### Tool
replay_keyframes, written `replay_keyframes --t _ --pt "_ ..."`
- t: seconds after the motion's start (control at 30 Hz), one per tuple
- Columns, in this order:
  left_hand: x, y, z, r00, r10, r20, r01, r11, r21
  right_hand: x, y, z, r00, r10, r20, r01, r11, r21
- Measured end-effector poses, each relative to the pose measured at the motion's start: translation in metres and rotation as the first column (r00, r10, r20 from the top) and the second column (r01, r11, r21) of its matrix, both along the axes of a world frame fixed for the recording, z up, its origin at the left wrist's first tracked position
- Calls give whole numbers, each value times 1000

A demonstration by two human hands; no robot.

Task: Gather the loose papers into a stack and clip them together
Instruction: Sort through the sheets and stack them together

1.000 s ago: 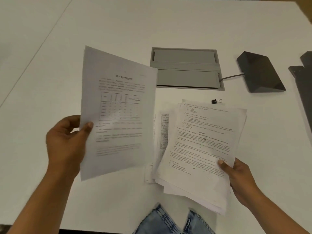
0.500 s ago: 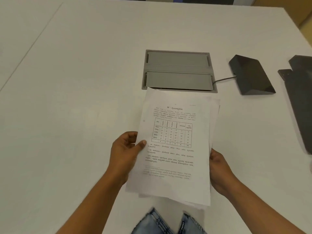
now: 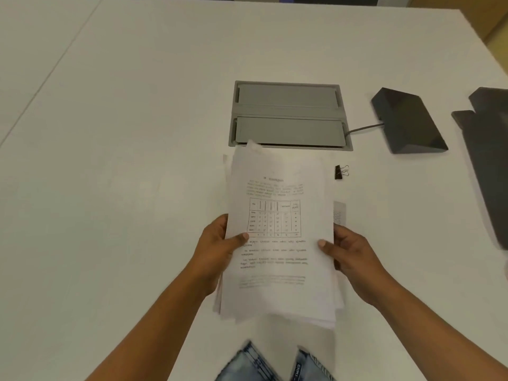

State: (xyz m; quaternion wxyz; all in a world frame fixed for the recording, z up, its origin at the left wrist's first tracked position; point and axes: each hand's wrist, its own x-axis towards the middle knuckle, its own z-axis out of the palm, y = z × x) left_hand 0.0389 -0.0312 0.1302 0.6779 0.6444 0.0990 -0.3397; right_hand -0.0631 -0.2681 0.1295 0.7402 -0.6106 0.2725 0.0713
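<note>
A stack of printed white papers is held over the near part of the white table, its top sheet showing a table of figures. My left hand grips the stack's left edge with the thumb on top. At the right edge my right hand grips it the same way. The sheets are not quite flush; one slip sticks out on the right. A small black binder clip lies on the table just past the stack's far right corner, apart from both hands.
A grey cable hatch is set into the table beyond the papers. A dark wedge-shaped device with a cable lies to its right, and another dark object sits at the right edge. My jeans show below the table's near edge.
My left hand brought its single sheet onto the pile held by my right hand. Both hands now hold the gathered stack by its sides, and the binder clip has come back into sight.
</note>
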Motion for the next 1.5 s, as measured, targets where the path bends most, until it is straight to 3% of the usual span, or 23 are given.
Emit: replay_keyframes --t 0.23,0.5,0.83,1.03,1.33,1.5 --pt "7 -22 6 925 -18 380 -11 997 76 20 0 7 978 -52 202 99 968 -230" --pt "9 -28 19 836 46 546 -88 995 50 24 0 4 971 -92 222 149 955 -258" --pt "11 -23 34 780 -21 625 -57 993 105 24 1 20 934 -91 347 184 952 -245" --pt "5 -26 23 818 -39 574 10 998 54 25 5 8 965 -73 251 128 969 -210" --pt "-1 -14 19 692 -12 722 -60 995 73 10 10 22 933 10 360 126 928 -351" --pt "-1 -18 -4 778 -80 622 -14 989 145 15 9 -14 979 -4 206 85 919 -384"
